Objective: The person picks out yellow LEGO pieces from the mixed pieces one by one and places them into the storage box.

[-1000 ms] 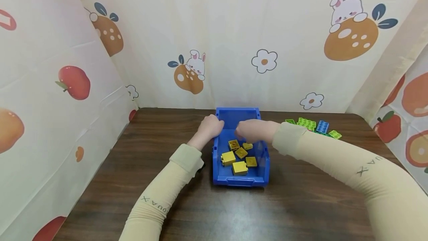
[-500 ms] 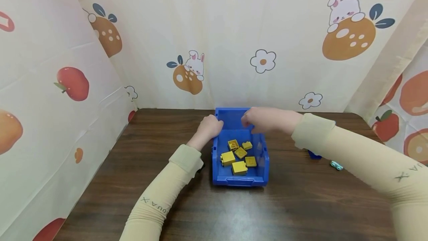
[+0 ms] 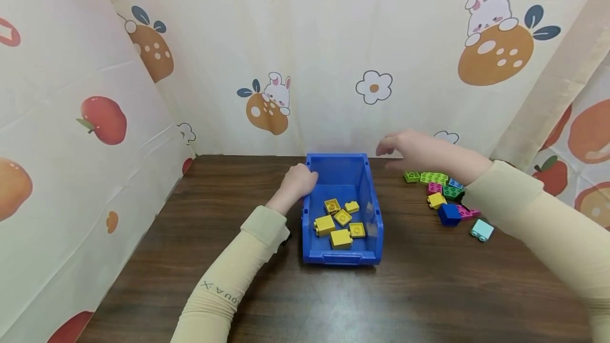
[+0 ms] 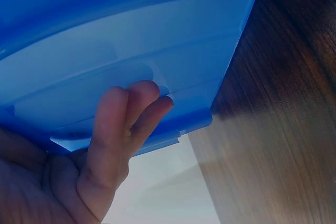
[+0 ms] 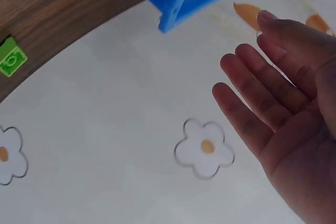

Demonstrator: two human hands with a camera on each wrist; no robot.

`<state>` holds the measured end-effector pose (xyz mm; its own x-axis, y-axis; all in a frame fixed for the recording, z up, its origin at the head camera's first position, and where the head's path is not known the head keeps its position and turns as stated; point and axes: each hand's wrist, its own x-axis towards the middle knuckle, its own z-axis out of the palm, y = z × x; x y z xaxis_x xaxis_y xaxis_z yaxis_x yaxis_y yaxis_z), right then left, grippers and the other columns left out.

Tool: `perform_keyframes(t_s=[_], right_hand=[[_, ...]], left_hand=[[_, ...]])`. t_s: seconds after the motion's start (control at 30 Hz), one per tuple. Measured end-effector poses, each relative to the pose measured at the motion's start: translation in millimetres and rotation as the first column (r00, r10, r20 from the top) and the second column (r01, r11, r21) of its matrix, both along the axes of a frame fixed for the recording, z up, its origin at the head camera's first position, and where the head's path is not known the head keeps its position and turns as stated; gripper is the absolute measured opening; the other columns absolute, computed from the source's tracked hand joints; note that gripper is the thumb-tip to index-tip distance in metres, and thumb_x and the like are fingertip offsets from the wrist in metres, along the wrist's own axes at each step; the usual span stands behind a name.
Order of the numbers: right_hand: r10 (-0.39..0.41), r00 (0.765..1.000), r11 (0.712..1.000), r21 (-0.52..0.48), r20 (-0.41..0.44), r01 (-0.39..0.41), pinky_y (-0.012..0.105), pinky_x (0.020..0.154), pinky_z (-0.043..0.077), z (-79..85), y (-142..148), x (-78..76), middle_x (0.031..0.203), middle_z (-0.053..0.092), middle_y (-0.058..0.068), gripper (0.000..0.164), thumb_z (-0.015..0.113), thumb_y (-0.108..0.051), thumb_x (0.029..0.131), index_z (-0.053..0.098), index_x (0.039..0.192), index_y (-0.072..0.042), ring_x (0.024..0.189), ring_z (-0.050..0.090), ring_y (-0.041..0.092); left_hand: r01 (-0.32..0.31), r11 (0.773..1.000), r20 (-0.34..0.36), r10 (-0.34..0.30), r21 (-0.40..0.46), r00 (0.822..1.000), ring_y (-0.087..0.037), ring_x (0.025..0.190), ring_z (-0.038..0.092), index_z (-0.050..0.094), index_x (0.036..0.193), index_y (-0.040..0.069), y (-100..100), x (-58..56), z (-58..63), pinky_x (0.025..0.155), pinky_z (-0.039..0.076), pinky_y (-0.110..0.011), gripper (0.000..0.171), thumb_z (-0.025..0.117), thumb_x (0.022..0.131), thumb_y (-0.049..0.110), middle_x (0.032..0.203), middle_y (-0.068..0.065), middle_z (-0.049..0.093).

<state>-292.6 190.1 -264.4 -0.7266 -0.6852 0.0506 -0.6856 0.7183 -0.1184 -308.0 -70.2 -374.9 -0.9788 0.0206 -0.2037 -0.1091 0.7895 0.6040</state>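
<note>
A blue plastic bin (image 3: 342,259) stands on the table, with several yellow toy bricks (image 3: 340,239) lying loose inside. My left hand (image 3: 298,181) grips the top of its left wall near the back. In the left wrist view, fingers of the left hand (image 4: 107,153) lie against the blue wall; the thumb's contact is hidden. My right hand (image 3: 421,153) hovers in the air to the right of the bin's back end. Its palm holds nothing in the right wrist view, where the right hand (image 5: 294,100) has its fingers loosely extended.
To the right of the bin lie loose bricks: lime green (image 3: 433,178), dark green (image 3: 452,192), yellow (image 3: 436,200), dark blue (image 3: 449,215), pink (image 3: 434,188) and pale turquoise (image 3: 482,230). A printed curtain (image 3: 329,68) hangs behind the dark wooden table (image 3: 229,179).
My right hand has risen out of the bin and moved right, its fingers loosening. A small yellow brick at the back now lies turned differently. The left hand stays on the bin wall.
</note>
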Motion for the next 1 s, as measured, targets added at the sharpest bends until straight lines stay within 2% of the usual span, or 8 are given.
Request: perform_keyframes(t_s=[0.13,0.33,0.4,0.57,0.7,0.83,1.0], right_hand=[[-0.068,0.997,0.998,-0.021,-0.027,0.067,0.043,0.082,0.054,-0.1,16,1.8,0.105,0.067,0.008,0.03,0.076,-0.01,0.078,0.067,0.107,-0.008,0.096,0.063,0.026],[-0.161,0.986,0.985,-0.07,-0.04,0.158,0.05,0.088,0.05,-5.2,37,7.0,0.117,0.063,0.014,0.042,0.075,-0.014,0.079,0.062,0.118,-0.007,0.109,0.058,0.033],[-0.182,0.982,0.98,-0.084,-0.045,0.178,0.052,0.089,0.048,-8.2,44,9.1,0.12,0.061,0.015,0.044,0.075,-0.014,0.08,0.06,0.12,-0.006,0.111,0.057,0.034],[-0.214,0.973,0.972,-0.114,-0.088,0.204,0.052,0.089,0.048,-22.4,58,11.2,0.12,0.06,0.018,0.046,0.077,-0.013,0.077,0.059,0.119,-0.005,0.111,0.056,0.035],[-0.221,0.968,0.97,-0.126,-0.12,0.206,0.054,0.086,0.049,-36.7,68,11.0,0.117,0.061,0.021,0.046,0.079,-0.013,0.075,0.061,0.116,-0.002,0.108,0.056,0.039],[-0.246,0.966,0.962,-0.141,-0.079,0.233,0.056,0.085,0.048,-51.0,77,13.4,0.118,0.059,0.024,0.047,0.077,-0.013,0.076,0.059,0.118,0.0,0.107,0.056,0.042],[-0.316,0.949,0.938,-0.147,0.012,0.314,0.06,0.091,0.043,-67.6,87,17.8,0.125,0.053,0.026,0.05,0.075,-0.018,0.079,0.056,0.122,0.0,0.116,0.049,0.045]], left_hand=[[0.007,1.0,-0.009,-0.007,0.006,1.0,-0.032,0.061,0.065,0.048,0.06,0.008,0,0.5,0.0,0.038,0.038,-0.022,0.044,0.042,0.098,0.027,0.048,-0.002,0.038],[0.01,1.0,-0.017,-0.01,0.007,1.0,-0.024,0.046,0.055,0.048,0.06,0.008,0,0.0,-0.2,0.037,0.037,-0.022,0.043,0.043,0.098,0.026,0.048,-0.002,0.038],[0.01,1.0,-0.02,-0.009,0.009,1.0,-0.026,0.049,0.057,0.048,0.06,0.008,0,-0.1,-0.9,0.037,0.037,-0.021,0.043,0.042,0.098,0.026,0.048,-0.002,0.038],[0.008,1.0,-0.019,-0.008,0.003,1.0,-0.031,0.056,0.062,0.049,0.06,0.008,1,0.0,-1.8,0.037,0.037,-0.021,0.044,0.042,0.098,0.027,0.048,-0.002,0.038],[0.019,1.0,-0.026,-0.02,-0.024,0.999,-0.021,0.043,0.052,0.046,0.057,0.009,1,-0.1,-0.9,0.037,0.036,-0.022,0.045,0.043,0.098,0.027,0.047,-0.001,0.037],[0.032,0.998,-0.044,-0.034,-0.045,0.998,-0.013,0.037,0.043,0.044,0.055,0.01,1,0.4,-1.7,0.036,0.033,-0.022,0.046,0.043,0.098,0.026,0.046,0.0,0.036],[0.021,0.999,-0.039,-0.022,-0.038,0.999,-0.014,0.037,0.043,0.045,0.056,0.009,1,-0.1,-1.5,0.036,0.034,-0.022,0.045,0.043,0.098,0.026,0.046,-0.001,0.036]])
